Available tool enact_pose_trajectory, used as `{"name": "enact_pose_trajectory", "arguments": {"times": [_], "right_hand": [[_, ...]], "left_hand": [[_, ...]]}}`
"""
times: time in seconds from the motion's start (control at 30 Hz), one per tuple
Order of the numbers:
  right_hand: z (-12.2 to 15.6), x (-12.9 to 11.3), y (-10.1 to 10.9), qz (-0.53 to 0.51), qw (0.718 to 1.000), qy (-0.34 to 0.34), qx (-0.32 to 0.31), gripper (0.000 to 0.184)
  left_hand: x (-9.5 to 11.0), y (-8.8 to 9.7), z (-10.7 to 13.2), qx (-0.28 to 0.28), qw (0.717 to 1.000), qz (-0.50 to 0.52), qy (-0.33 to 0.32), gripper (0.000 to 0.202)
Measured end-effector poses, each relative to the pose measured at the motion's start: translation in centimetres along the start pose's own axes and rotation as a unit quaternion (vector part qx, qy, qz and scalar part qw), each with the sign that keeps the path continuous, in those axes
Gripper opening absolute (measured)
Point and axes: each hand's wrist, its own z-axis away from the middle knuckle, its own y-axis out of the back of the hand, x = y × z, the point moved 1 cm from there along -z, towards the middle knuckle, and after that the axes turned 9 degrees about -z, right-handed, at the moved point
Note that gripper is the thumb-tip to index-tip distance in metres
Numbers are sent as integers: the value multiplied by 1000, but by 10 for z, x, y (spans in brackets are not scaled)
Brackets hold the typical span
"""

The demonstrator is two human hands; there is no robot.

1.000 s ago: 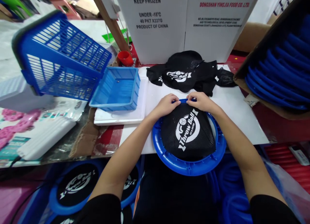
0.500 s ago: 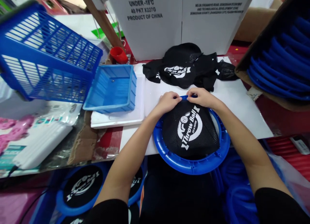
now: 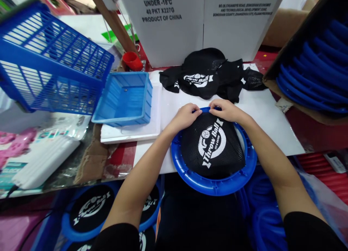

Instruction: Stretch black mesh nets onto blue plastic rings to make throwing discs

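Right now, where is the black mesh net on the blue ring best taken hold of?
Probably by its far edge, pinched from above, as the left hand and right hand do. There the black mesh net gathers at the far rim of the blue ring; its middle lies flat, offering no fold.

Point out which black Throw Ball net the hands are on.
The net in the blue ring: left hand and right hand grip its far edge. The heap behind it lies untouched.
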Motion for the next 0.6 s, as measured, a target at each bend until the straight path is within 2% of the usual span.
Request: {"name": "enact_pose_trajectory", "arguments": {"times": [0.2, 0.6], "right_hand": [[0, 0, -2, 15, 1000, 3, -1, 12], [1, 2, -2, 12, 1000, 15, 2, 13]], "left_hand": [[4, -4, -3, 13, 999, -21, 22, 15], [-3, -4, -4, 30, 999, -37, -20, 15]]}}
